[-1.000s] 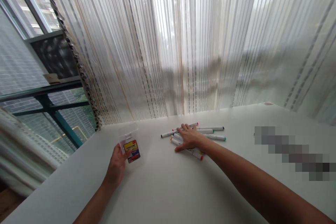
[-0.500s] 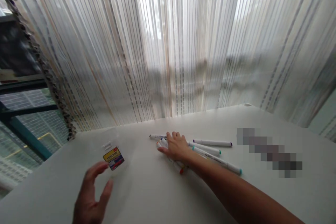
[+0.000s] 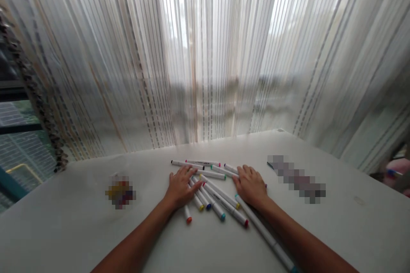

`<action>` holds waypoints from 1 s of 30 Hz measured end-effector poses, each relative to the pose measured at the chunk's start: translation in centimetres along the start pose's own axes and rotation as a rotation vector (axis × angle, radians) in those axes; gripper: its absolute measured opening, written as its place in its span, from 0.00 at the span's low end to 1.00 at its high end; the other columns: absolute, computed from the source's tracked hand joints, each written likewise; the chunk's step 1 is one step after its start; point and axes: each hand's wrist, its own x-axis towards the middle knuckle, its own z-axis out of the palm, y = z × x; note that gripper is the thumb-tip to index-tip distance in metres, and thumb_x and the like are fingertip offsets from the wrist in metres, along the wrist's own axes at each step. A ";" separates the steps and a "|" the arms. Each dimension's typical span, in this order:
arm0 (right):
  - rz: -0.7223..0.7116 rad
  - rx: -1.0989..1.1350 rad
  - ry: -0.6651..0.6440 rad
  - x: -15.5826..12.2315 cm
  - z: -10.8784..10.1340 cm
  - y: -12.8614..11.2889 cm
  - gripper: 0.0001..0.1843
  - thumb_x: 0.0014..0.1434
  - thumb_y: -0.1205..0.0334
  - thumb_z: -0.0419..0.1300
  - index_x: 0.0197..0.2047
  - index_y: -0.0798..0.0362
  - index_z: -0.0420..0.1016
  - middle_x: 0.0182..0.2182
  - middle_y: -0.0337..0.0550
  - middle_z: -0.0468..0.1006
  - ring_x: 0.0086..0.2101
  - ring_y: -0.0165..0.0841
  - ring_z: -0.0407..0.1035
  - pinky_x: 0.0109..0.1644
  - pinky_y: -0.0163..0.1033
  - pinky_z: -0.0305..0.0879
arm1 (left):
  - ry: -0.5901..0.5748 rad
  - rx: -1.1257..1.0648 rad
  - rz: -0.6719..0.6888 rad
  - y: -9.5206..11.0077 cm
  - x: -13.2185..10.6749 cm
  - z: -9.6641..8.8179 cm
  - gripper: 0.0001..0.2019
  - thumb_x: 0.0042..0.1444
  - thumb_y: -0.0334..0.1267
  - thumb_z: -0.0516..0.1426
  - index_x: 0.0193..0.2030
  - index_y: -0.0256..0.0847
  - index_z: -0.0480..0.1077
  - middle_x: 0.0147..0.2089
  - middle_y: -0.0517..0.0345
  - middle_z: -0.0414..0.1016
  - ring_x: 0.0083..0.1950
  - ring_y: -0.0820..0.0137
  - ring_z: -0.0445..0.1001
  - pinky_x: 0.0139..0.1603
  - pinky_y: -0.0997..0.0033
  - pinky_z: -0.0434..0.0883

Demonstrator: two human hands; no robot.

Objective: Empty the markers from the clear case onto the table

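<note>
Several white marker pens (image 3: 218,196) with coloured caps lie scattered on a white table (image 3: 96,230). My left hand (image 3: 180,187) lies flat on the left side of the pile, fingers stretched out over the pens. My right hand (image 3: 251,184) rests palm down on the right side of the pile, fingers spread and pointing away from me. One long pen (image 3: 265,234) runs along my right forearm toward the table's front.
A small clear packet (image 3: 121,190) with a yellow label, blurred out, lies to the left of my hands. A pixelated patch (image 3: 296,177) sits at the right. Striped sheer curtains (image 3: 205,59) hang behind the table. A window (image 3: 16,145) shows at far left.
My left hand let go of the small packet, left it on the table and moved right onto the pens. My right hand shifted to the pile's right side. The view swung right.
</note>
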 end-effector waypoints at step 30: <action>-0.304 0.089 0.067 0.1 -0.4 -3.7 0.27 0.64 0.62 0.44 0.64 0.63 0.56 0.62 0.58 0.58 0.61 0.43 0.51 0.63 0.47 0.48 | 0.036 -0.002 0.235 0.4 -2.1 -3.1 0.16 0.60 0.42 0.49 0.48 0.37 0.72 0.56 0.41 0.70 0.59 0.56 0.67 0.61 0.50 0.61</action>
